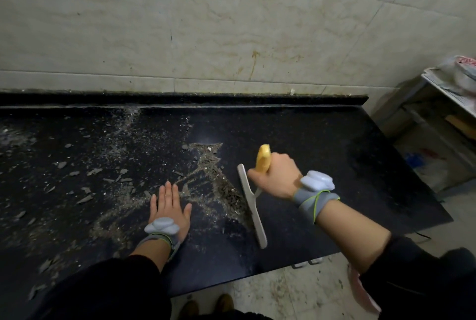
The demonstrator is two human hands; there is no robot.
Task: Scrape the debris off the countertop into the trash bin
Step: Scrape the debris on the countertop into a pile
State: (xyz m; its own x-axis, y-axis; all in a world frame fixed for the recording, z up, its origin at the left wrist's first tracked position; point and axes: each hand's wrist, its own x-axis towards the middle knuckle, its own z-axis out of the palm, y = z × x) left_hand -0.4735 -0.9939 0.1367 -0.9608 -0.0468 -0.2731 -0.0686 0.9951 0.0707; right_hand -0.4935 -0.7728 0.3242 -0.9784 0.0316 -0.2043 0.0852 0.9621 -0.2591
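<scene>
countertop (322, 144), debris (231, 198) beside right hand's (275, 175) scraper (253, 206)

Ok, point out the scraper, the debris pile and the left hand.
scraper (255, 216), head view, on the flat blade.
debris pile (231, 198), head view, on the heap beside the blade.
left hand (168, 205), head view, on the back of the hand.

Grey flaky debris (230, 197) lies on black stone countertop (322, 139), mostly L + centre, heaped just L of yellow-handled metal scraper (250, 201), blade on the top. Flat on top, L of heap: left hand (168, 207); right hand (275, 176) round handle. Beige tiled wall (231, 23) behind; metal rack (438, 103) beyond R end.
</scene>
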